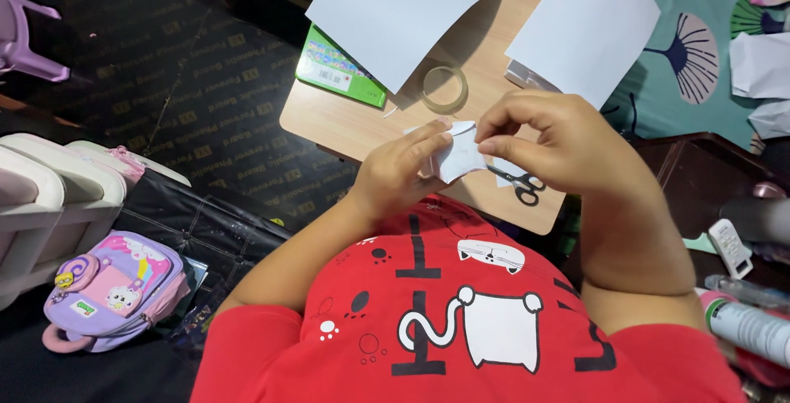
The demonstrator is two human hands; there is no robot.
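A dark patterned floor mat (189, 98) spread to the left of a small wooden surface (346, 119), and a bed with a teal flower-print sheet (699, 49) lay behind it. The person wore a red shirt (461, 321) with cat drawings. Two white paper sheets (395, 8) rested on the surface, one at the back left and one at the back right, the left sheet partly covering a green box (329, 69) whose contents could not be seen. A lilac backpack (111, 288) sat zipped shut on the floor at lower left. The left hand (395, 177) and the right hand (543, 144) met over the front edge of the surface, their fingers pinched narrow on a small white paper piece (461, 156) held between them. A clear tape roll (444, 88) lay flat just behind the hands, and black-handled scissors (518, 182) lay under the right hand.
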